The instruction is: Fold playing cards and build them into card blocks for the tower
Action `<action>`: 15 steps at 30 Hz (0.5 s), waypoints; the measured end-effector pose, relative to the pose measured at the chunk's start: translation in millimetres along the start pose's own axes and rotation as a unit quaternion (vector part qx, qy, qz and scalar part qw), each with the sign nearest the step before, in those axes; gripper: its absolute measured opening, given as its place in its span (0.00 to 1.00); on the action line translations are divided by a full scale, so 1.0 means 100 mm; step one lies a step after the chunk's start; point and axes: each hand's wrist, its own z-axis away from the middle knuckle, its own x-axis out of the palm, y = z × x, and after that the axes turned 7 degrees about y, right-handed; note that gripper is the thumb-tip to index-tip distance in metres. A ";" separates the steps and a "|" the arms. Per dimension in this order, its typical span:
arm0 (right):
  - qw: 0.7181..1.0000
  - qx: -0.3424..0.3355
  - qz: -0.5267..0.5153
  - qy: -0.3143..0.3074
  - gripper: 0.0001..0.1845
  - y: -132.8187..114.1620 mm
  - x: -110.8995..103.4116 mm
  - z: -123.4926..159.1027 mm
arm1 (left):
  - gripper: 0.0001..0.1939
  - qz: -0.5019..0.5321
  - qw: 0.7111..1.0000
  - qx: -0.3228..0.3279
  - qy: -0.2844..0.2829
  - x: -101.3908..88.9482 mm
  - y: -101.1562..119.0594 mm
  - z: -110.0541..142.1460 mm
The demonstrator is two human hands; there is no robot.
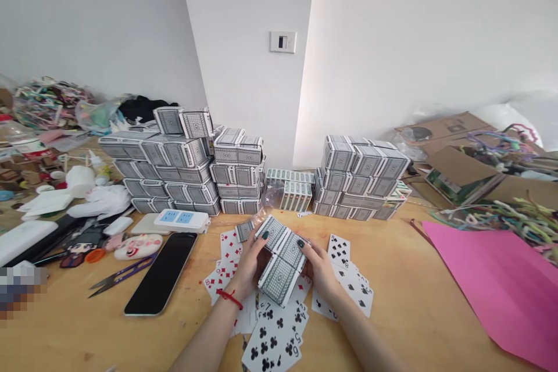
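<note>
Both my hands grip a block of patterned card-deck boxes [279, 258] just above the wooden table [405, 302]. My left hand [248, 267], with a red string at the wrist, closes on its left side. My right hand [318, 267], nails painted dark, closes on its right side. Under and around the block lie face-up playing cards: red ones [224, 261] on the left, spades [351, 282] on the right, clubs [276, 340] nearest me.
Stacks of the same deck boxes stand at the back left [174, 163], centre [239, 171] and right [361, 177]. A black phone [161, 273], scissors [122, 276] and a white power strip [181, 220] lie left. A pink sheet [497, 285] and cardboard boxes [457, 168] sit right.
</note>
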 end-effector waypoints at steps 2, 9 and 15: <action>1.000 -0.007 0.000 0.011 0.23 0.01 0.00 0.00 | 0.18 -0.002 1.000 -0.021 0.003 -0.01 0.00 -0.01; 0.995 0.031 0.004 -0.099 0.37 -0.08 0.02 0.09 | 0.14 0.034 0.997 -0.013 0.063 -0.06 0.00 -0.09; 0.984 0.062 0.092 -0.139 0.39 -0.10 0.10 0.17 | 0.12 0.092 0.996 0.004 0.022 -0.11 0.01 -0.12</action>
